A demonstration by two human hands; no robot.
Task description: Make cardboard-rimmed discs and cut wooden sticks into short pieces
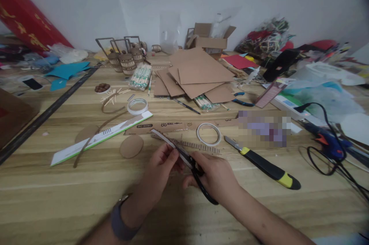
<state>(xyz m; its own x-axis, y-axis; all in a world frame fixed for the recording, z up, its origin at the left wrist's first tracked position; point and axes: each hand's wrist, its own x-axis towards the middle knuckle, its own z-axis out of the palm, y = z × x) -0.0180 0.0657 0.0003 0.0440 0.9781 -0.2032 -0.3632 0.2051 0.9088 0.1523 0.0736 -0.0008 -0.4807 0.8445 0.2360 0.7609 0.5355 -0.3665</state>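
Note:
Black-handled scissors [198, 181] are gripped in my right hand [217, 174], with the blades pointing up and left. My left hand [158, 170] pinches a thin pale strip [162, 136] between thumb and fingers. The strip runs along the scissor blades; whether they bite into it I cannot tell. Just beyond my hands lies a corrugated cardboard strip [201, 146]. A cardboard disc [132, 146] rests left of my left hand. A roll of white tape [208, 133] lies behind my right hand, and a yellow-and-black utility knife [265, 166] is to its right.
A white ruler-like strip [100, 137] and another tape roll [137, 106] lie at left. Cardboard sheets [201, 68] are stacked behind, near bundled sticks [141, 76] and small bucket models [127, 62]. A blue glue gun [331, 145] with a looping black cable is at right.

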